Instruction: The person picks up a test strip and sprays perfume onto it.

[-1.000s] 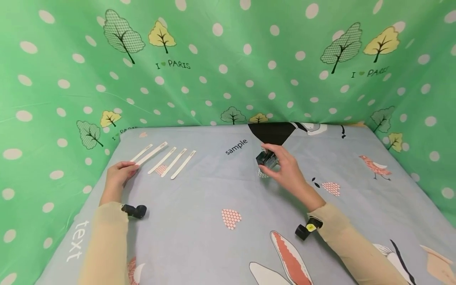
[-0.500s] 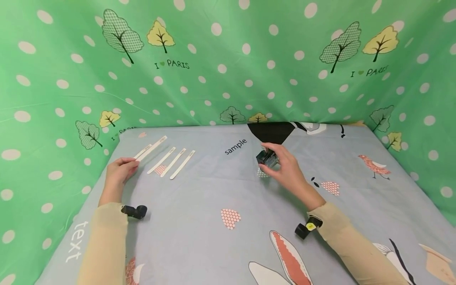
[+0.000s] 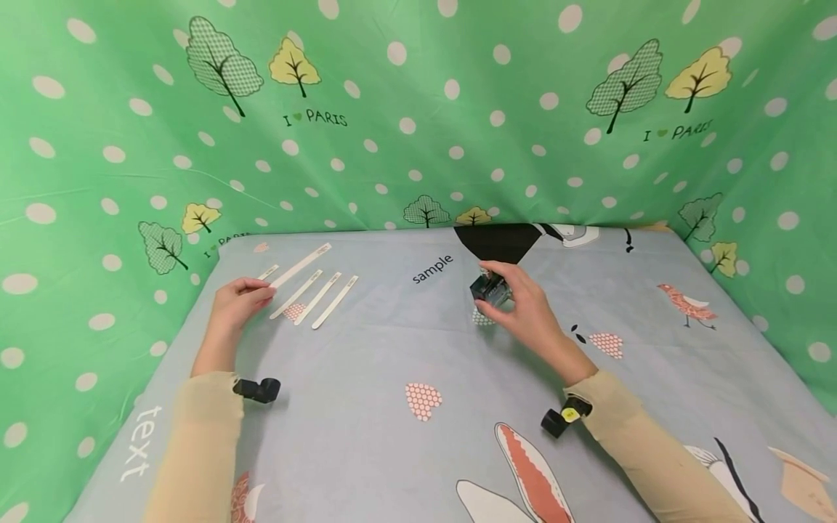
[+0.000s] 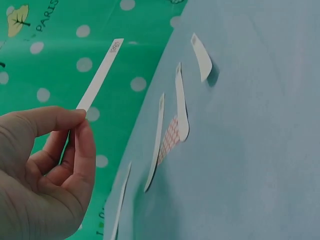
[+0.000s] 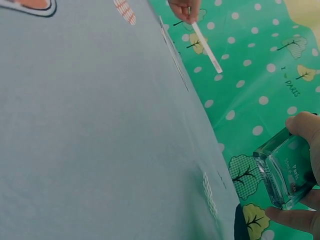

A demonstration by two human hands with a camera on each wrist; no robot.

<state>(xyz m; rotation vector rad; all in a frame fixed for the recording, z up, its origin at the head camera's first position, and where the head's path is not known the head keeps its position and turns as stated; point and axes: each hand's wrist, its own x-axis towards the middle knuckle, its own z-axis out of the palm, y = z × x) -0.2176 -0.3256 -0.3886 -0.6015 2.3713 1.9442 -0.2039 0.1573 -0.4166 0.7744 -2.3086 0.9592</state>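
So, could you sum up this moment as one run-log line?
left fingers: pinch white paper strip | right fingers: grip glass perfume bottle | four more strips: lying on grey-blue cloth

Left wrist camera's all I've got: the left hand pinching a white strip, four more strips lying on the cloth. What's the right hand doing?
Observer: The right hand grips a square-edged glass bottle.
Operator: Is that bottle resting on the cloth or held up?
Observer: Held up. The right wrist view shows it clear of the cloth, with the green polka-dot curtain behind it.
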